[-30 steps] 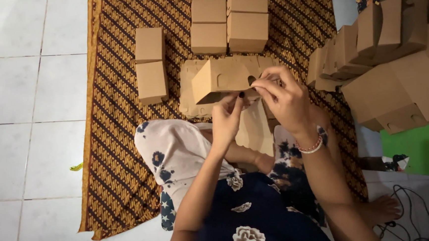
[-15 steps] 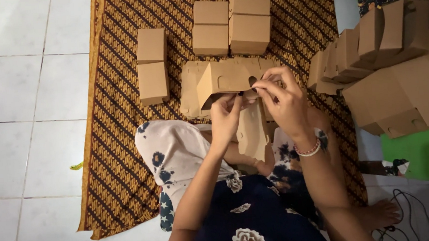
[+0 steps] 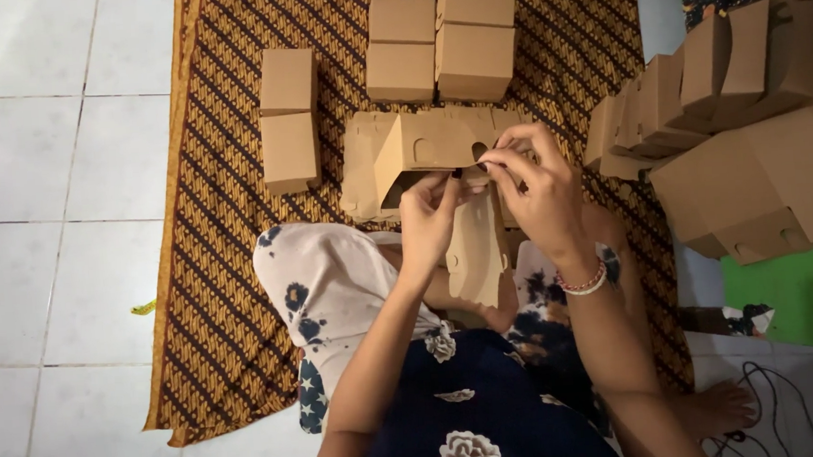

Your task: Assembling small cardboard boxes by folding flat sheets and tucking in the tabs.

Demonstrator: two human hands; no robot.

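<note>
Cardboard box (image 3: 425, 147), half-folded, is being pinched at its top edge by both hands. Left hand (image 3: 429, 220) and right hand (image 3: 536, 188) are closing fingertips tight on a flap. Its long flap is hanging down toward the lap.

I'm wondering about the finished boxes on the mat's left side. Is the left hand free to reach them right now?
Probably not at once: the left hand and right hand both grip the half-folded box. The path to the two boxes looks open across the mat.
</note>
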